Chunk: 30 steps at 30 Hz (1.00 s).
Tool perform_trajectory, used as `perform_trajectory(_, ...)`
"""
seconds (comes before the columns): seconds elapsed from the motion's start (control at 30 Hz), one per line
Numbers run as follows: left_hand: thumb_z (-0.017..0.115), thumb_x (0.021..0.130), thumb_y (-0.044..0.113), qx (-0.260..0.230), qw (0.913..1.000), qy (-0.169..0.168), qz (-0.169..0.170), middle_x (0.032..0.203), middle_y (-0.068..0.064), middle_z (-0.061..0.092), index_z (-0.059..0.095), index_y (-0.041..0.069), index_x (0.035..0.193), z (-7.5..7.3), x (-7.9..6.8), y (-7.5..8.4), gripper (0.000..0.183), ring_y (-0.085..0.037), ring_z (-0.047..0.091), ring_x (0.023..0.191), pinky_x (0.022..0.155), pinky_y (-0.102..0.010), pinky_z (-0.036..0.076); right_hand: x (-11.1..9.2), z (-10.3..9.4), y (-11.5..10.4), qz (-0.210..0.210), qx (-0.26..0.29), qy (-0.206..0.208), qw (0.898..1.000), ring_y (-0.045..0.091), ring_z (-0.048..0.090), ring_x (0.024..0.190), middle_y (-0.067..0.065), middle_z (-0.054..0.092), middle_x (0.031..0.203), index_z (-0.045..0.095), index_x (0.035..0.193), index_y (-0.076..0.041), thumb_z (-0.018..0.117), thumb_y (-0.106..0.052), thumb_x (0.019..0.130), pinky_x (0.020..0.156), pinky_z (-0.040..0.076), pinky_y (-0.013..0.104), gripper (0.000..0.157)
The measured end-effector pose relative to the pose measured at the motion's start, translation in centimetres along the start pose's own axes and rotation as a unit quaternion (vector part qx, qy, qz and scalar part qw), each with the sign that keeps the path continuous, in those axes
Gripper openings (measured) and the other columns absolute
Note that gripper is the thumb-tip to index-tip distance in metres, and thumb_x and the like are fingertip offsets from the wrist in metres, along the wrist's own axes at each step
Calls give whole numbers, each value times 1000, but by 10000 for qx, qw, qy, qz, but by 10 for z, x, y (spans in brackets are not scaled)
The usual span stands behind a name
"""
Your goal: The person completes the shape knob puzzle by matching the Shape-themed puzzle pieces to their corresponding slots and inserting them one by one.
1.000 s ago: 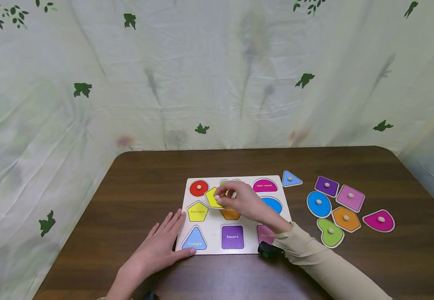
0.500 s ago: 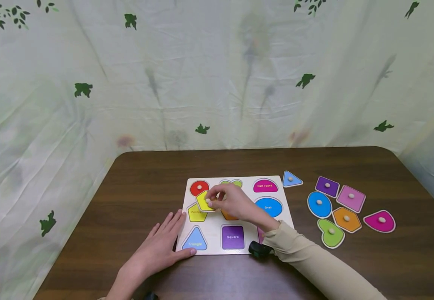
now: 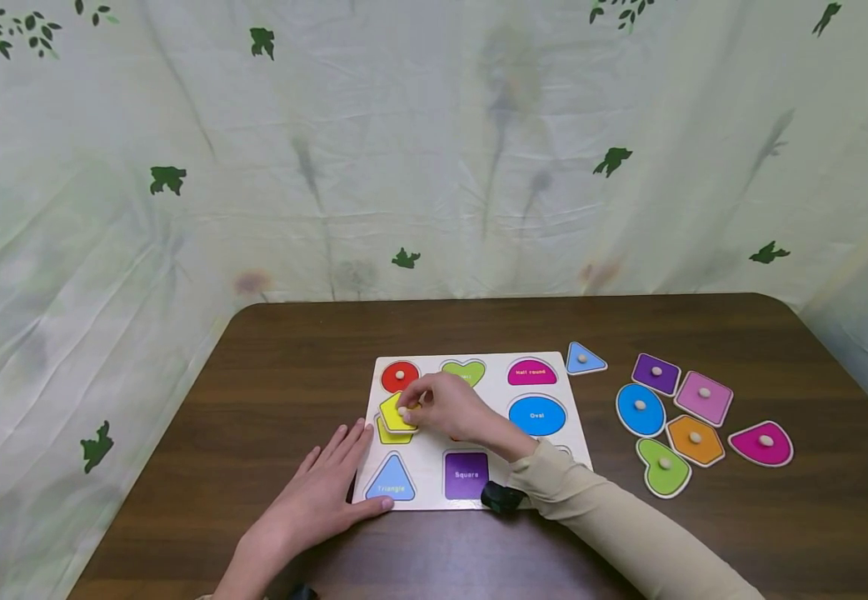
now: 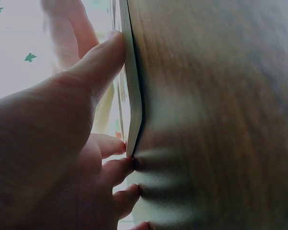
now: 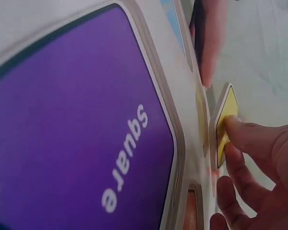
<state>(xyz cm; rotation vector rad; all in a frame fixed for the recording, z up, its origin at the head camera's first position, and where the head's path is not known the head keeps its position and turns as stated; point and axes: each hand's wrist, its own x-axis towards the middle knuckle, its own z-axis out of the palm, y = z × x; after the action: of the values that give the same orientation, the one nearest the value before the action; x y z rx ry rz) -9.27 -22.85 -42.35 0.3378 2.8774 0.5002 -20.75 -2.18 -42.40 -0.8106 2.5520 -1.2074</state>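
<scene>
The left hand (image 3: 320, 490) is spread, fingers extended along the left edge of the white board (image 3: 428, 482) and thumb at its near edge, whose thickness the left wrist view shows. The right hand (image 3: 449, 408) pinches the yellow pentagon piece (image 3: 391, 412), overlapping the yellow recess (image 3: 393, 437) from the head, but visibly lifted in the right wrist view. Rightward read "Triangle", "Square", "Half round" and "Oval", then tabletop (image 3: 601, 417) separates the board from the knobbed pieces (image 3: 683, 428).
</scene>
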Motion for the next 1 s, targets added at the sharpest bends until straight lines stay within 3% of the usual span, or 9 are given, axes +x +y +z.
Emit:
perform_trajectory(0.57,64,82,69,19,10000,13,29,163,-6,18,26,10,156,1,0,-1,103,-33,15,148,114,-61,17,4,11,-8,-67,-629,-63,9980,8,53,70,-17,63,72,80,92,-21,78,-22,85,63,41,25,7)
perform_trajectory(1.0,64,81,69,29,10000,-39,9,163,-6,19,26,10,156,0,0,0,102,-33,15,148,113,-62,17,2,11,-11,201,-471,3,9987,9,55,66,-14,63,69,80,97,-19,78,-20,85,60,42,25,13)
